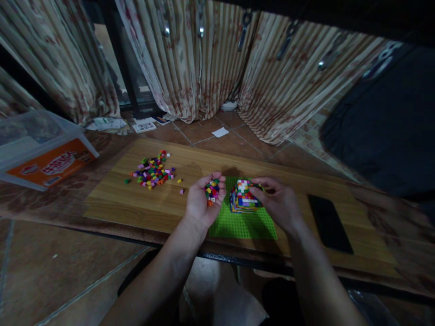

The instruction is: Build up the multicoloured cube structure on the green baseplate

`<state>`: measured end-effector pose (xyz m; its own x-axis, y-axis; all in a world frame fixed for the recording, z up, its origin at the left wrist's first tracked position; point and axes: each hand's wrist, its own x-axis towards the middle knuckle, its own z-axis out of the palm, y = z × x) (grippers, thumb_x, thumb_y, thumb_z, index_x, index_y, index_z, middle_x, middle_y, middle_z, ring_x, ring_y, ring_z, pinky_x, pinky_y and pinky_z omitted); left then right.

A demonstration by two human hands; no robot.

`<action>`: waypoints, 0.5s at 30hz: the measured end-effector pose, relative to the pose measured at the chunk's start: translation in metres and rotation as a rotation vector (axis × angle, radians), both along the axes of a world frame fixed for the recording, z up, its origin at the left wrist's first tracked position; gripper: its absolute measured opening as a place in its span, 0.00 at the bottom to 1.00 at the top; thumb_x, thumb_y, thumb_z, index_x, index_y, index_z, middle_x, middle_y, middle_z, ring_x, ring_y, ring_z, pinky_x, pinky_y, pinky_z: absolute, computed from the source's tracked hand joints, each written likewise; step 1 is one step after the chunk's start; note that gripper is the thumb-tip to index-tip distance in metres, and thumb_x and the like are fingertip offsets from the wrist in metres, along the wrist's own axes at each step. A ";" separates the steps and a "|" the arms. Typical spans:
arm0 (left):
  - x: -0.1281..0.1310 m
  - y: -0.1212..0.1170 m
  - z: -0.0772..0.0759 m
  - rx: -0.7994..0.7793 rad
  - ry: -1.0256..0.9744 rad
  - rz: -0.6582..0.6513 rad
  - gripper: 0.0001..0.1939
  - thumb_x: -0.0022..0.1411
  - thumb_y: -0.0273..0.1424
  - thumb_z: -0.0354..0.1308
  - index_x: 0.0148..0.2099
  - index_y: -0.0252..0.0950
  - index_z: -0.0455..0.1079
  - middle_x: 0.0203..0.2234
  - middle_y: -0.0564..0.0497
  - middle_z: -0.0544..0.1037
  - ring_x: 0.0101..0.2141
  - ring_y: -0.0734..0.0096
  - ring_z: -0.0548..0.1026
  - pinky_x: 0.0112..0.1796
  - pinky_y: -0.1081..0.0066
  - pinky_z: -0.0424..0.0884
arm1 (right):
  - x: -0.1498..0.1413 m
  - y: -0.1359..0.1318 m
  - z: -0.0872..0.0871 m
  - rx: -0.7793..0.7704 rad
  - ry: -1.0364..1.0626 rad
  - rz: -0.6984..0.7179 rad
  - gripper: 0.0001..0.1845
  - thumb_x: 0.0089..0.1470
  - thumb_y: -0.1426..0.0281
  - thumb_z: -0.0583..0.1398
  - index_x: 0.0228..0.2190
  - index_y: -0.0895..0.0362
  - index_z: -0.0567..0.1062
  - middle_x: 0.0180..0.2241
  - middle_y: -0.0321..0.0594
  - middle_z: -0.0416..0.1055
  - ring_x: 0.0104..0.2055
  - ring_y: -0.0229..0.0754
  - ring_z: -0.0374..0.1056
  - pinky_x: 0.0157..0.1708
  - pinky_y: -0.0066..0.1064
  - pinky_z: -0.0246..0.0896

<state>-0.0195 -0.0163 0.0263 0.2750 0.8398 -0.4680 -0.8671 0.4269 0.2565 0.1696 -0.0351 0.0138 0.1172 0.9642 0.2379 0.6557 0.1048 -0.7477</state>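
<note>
My left hand (200,202) is turned palm up, its fingers curled round a heap of small coloured building bricks (212,189). Just to its right, a block-shaped structure of stacked multicoloured bricks (245,199) stands on a bright green studded baseplate (244,225). My right hand (277,199) reaches in from the right, thumb and fingertips closed at the structure's upper right edge. Whatever sits between those fingertips is too small and hidden to make out. The hand also covers part of the structure's right side.
Loose bricks (154,172) lie in a pile on the left of the wooden board (115,199), a few strays beside them. A black phone (329,222) rests at the right. Far left stands a clear plastic box (44,149) with an orange label. Curtains (190,68) hang behind.
</note>
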 end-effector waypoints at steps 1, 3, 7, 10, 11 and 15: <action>0.000 0.000 0.000 0.001 0.002 -0.001 0.12 0.63 0.23 0.48 0.31 0.28 0.71 0.22 0.48 0.73 0.20 0.81 0.70 0.21 0.83 0.68 | 0.000 0.000 0.000 -0.026 0.024 -0.006 0.13 0.50 0.62 0.63 0.36 0.55 0.79 0.39 0.43 0.78 0.39 0.45 0.72 0.41 0.40 0.65; 0.000 0.000 0.000 0.004 0.006 -0.004 0.11 0.63 0.23 0.49 0.31 0.28 0.71 0.22 0.48 0.73 0.20 0.81 0.70 0.21 0.83 0.68 | 0.000 0.000 0.000 -0.065 0.068 -0.016 0.13 0.49 0.62 0.63 0.36 0.55 0.79 0.39 0.43 0.78 0.37 0.44 0.72 0.38 0.38 0.65; 0.000 0.001 0.000 -0.001 0.006 -0.011 0.11 0.63 0.23 0.49 0.30 0.28 0.70 0.22 0.48 0.73 0.20 0.81 0.70 0.20 0.84 0.68 | 0.001 0.002 -0.002 -0.082 0.080 -0.003 0.13 0.48 0.62 0.64 0.36 0.55 0.79 0.38 0.42 0.78 0.34 0.43 0.73 0.34 0.36 0.66; 0.001 0.001 -0.001 -0.001 0.010 -0.009 0.11 0.63 0.23 0.48 0.30 0.28 0.70 0.22 0.48 0.73 0.20 0.81 0.70 0.20 0.84 0.68 | 0.002 0.003 -0.003 -0.051 0.021 0.017 0.12 0.48 0.63 0.64 0.35 0.54 0.79 0.38 0.41 0.78 0.35 0.43 0.73 0.35 0.36 0.66; 0.001 0.001 -0.001 -0.001 0.013 -0.007 0.11 0.62 0.23 0.48 0.30 0.28 0.70 0.22 0.48 0.73 0.20 0.81 0.70 0.20 0.84 0.68 | 0.002 0.004 -0.002 -0.039 -0.002 0.020 0.11 0.48 0.63 0.64 0.35 0.54 0.79 0.37 0.41 0.78 0.35 0.43 0.73 0.36 0.36 0.66; 0.003 0.000 -0.002 -0.001 0.026 -0.008 0.11 0.62 0.23 0.49 0.30 0.28 0.71 0.22 0.48 0.73 0.20 0.80 0.70 0.21 0.83 0.69 | 0.001 0.003 0.001 -0.031 -0.052 0.028 0.10 0.50 0.63 0.63 0.34 0.54 0.79 0.36 0.41 0.78 0.37 0.44 0.73 0.39 0.38 0.65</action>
